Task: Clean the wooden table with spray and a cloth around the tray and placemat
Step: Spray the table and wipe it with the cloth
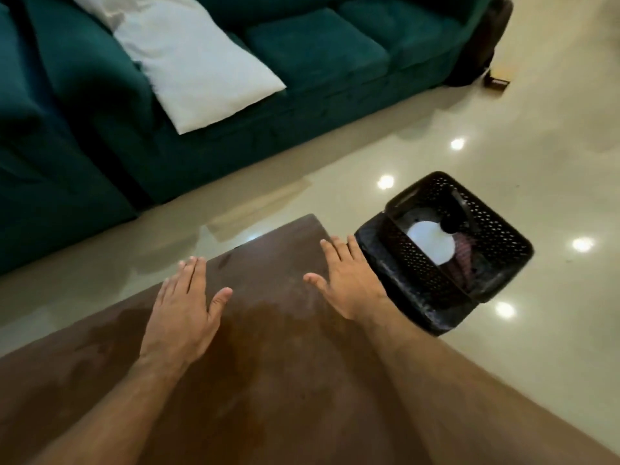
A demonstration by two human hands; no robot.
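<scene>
hands [265, 297] flat on table [268, 380], basket [469, 229] holding plate [431, 243]

The wooden table [268, 380] fills the lower half of the frame, its far corner pointing toward the upper middle. Its top is dark reddish-brown and smooth, with darker damp-looking patches (largest at centre and lower left). 2 edges show, running down-left and down-right from that corner.
</scene>
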